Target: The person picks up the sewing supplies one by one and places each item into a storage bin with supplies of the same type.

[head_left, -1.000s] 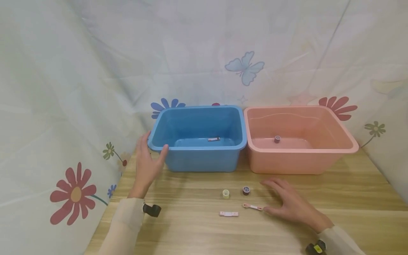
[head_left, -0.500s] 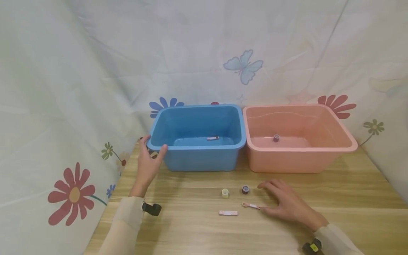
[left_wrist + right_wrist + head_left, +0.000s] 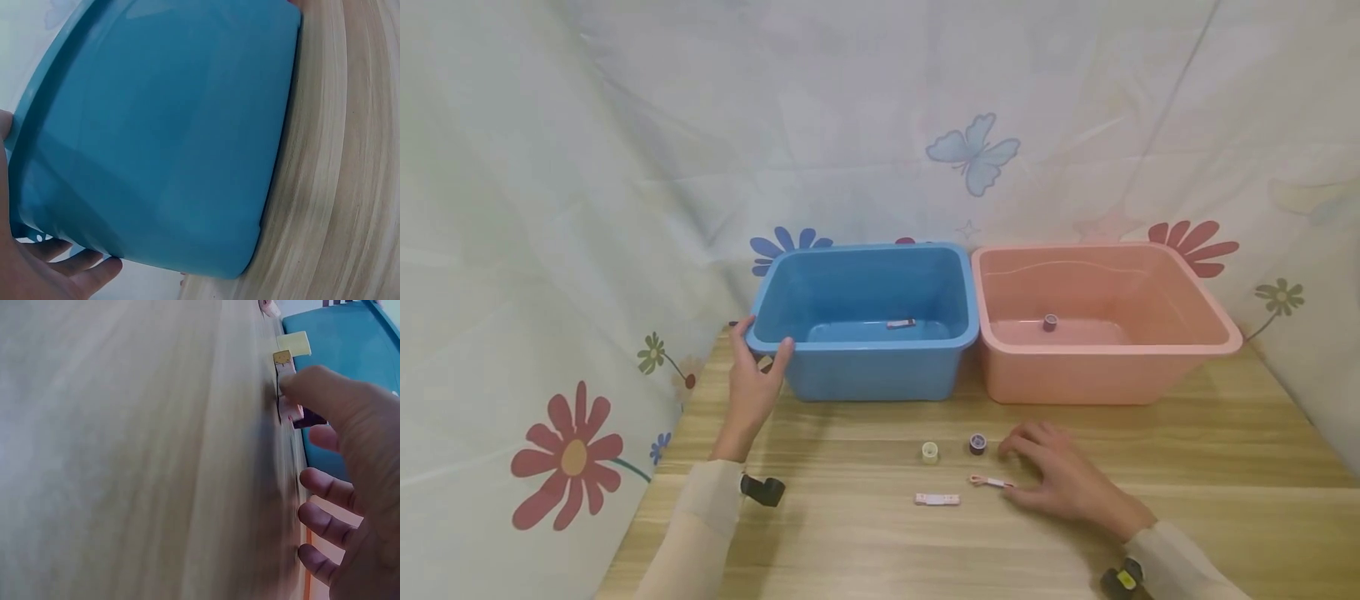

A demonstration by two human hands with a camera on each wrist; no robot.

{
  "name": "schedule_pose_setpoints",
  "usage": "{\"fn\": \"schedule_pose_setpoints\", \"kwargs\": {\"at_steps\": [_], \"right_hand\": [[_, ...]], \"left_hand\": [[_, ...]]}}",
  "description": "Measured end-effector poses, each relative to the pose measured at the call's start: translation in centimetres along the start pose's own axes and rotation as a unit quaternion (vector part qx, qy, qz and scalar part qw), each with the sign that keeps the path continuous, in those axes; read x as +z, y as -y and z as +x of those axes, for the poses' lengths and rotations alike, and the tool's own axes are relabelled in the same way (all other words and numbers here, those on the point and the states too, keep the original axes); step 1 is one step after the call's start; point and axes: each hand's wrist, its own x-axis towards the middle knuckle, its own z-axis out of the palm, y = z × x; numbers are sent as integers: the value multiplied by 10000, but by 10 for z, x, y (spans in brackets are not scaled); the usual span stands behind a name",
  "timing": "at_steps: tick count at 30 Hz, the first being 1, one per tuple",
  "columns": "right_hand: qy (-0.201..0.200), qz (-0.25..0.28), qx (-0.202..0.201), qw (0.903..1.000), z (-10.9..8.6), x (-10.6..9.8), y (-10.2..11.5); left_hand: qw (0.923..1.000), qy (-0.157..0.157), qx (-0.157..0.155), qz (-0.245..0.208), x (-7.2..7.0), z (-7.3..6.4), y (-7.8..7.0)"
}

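Note:
My left hand (image 3: 752, 396) holds the front left corner of the blue tub (image 3: 872, 375), thumb over the front rim and fingers around the side. In the left wrist view the fingers (image 3: 94, 275) curl under the rim. My right hand (image 3: 1063, 475) hovers low over the table, fingers bent and spread. Its thumb tip is at the right end of a pink looped strip with a white band (image 3: 992, 482); whether they touch, I cannot tell. Just left of its fingertips stands a small dark roll (image 3: 977, 444). A pale yellow roll (image 3: 930, 452) and a flat pink-and-white strip (image 3: 937, 500) lie further left.
A pink tub (image 3: 1105, 379) stands against the blue one on the right, with a small dark roll (image 3: 1050, 322) inside. A small banded strip (image 3: 901, 323) lies in the blue tub. Behind the wooden table (image 3: 850, 550) hangs a flowered curtain (image 3: 850, 125).
My right hand has moved slightly left, bringing its fingertips closer to the dark roll and the looped strip. My left hand stays at the blue tub's corner.

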Motion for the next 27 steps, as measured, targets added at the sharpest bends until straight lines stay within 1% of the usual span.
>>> {"fn": "schedule_pose_setpoints", "kwargs": {"at_steps": [9, 16, 23, 25, 27], "right_hand": [[85, -127, 78, 9999, 2, 2, 2], [20, -121, -64, 9999, 4, 4, 2], [-43, -94, -102, 9999, 6, 6, 0], [-52, -74, -103, 9999, 7, 7, -2], [-70, -51, -116, 9999, 7, 7, -3]], "left_hand": [[9999, -31, 147, -22, 1, 0, 3], [9999, -18, 106, -6, 0, -1, 3], [9999, 19, 98, -48, -1, -1, 5], [9999, 49, 75, -91, -1, -2, 4], [9999, 98, 13, -116, -2, -4, -3]]}}
